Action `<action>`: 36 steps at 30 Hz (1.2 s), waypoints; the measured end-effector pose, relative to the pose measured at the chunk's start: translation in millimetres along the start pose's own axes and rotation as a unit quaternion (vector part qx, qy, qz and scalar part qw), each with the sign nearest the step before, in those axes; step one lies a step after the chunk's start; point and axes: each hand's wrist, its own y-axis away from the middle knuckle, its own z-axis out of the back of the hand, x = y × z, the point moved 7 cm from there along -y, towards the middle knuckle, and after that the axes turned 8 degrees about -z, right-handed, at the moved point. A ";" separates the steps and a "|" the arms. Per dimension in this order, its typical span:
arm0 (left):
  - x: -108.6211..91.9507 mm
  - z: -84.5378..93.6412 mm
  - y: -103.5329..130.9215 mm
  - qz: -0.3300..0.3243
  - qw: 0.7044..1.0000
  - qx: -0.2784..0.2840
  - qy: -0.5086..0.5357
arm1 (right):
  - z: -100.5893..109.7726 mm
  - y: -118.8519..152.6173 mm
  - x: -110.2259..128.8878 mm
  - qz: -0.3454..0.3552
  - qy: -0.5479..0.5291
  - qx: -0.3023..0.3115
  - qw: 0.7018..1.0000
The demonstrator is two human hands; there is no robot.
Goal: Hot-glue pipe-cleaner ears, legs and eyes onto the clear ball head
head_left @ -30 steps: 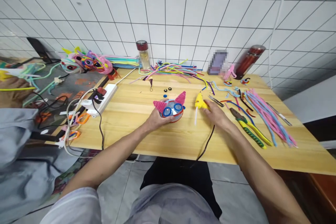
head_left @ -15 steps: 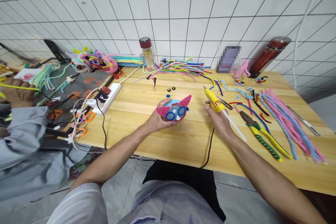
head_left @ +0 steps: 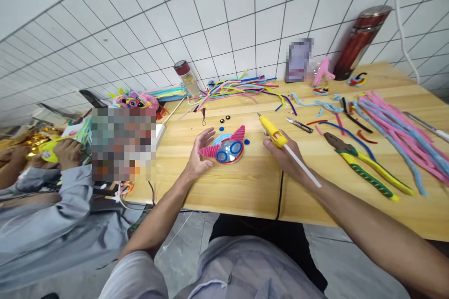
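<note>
A round clear craft piece [head_left: 228, 153] with pink pipe-cleaner ears and two blue rings lies on the wooden table in front of me. Beside its left edge is my left hand [head_left: 200, 154], fingers spread and curved around empty space; whether a fingertip touches the pink ear I cannot tell. My right hand [head_left: 286, 154] grips a yellow hot glue gun [head_left: 273, 131], its nozzle pointing up and left, a white glue stick [head_left: 301, 166] jutting from the back. Blue dots [head_left: 247, 142] and black beads [head_left: 225, 118] lie near the craft piece.
Pliers [head_left: 365, 163], small snips [head_left: 299, 124] and pink and blue pipe cleaners [head_left: 403, 135] lie at the right. Along the wall stand a glass bottle [head_left: 187, 79], a phone [head_left: 298, 60] and a red thermos [head_left: 361, 44]. A co-worker's hand [head_left: 68, 153] works at the left.
My left hand has let go of the craft piece, which now rests on the table. The glue gun stays in my right hand. The view has tilted and shifted.
</note>
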 end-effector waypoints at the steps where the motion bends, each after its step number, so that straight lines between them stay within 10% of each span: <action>1: 0.1 -0.7 -0.3 0.005 1.000 0.009 -0.002 | -0.2 -0.4 1.8 0.006 0.019 0.005 1.000; 9: -0.5 6.6 6.0 0.089 0.990 0.099 -0.054 | 1.4 -5.5 8.7 0.034 0.068 -0.001 0.997; 16: -50.8 48.9 -27.8 0.115 0.991 -0.016 -0.067 | 2.8 -2.7 12.9 0.035 0.054 -0.007 0.998; 21: -77.4 1.0 -87.5 0.079 0.965 0.167 -0.185 | 3.0 2.7 16.8 0.038 0.046 -0.017 0.998; 27: -56.2 -54.4 -117.7 0.053 0.910 0.322 -0.257 | 16.0 6.3 20.1 0.039 0.027 -0.070 0.996; 36: -48.2 -39.5 -105.9 0.082 0.916 0.317 -0.231 | 8.6 5.2 17.7 0.018 0.045 -0.026 0.998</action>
